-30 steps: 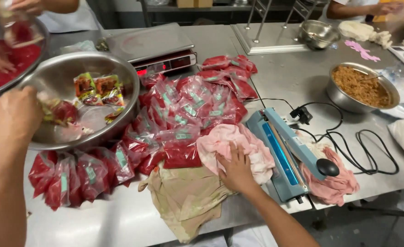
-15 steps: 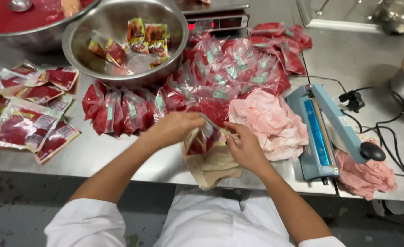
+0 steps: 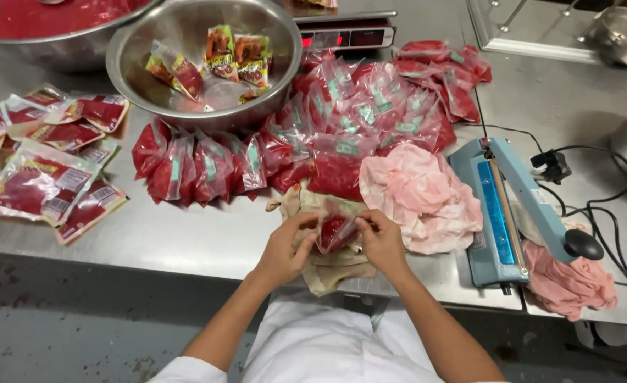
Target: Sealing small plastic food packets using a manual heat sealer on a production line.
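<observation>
Left hand [image 3: 283, 250] and right hand [image 3: 381, 241] pinch a small red-filled pouch [image 3: 335, 230] over a beige cloth [image 3: 338, 266] near the tabletop [image 3: 186, 234] edge; best held level, mouth upward.

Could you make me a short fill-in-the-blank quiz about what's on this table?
1. Both hands, left hand and right hand, hold one small ____ pouch.
2. The blue sealer lies to the ____ of the pink cloth.
3. The steel bowl holds a few ____.

Missing words: red; right; packets
</observation>
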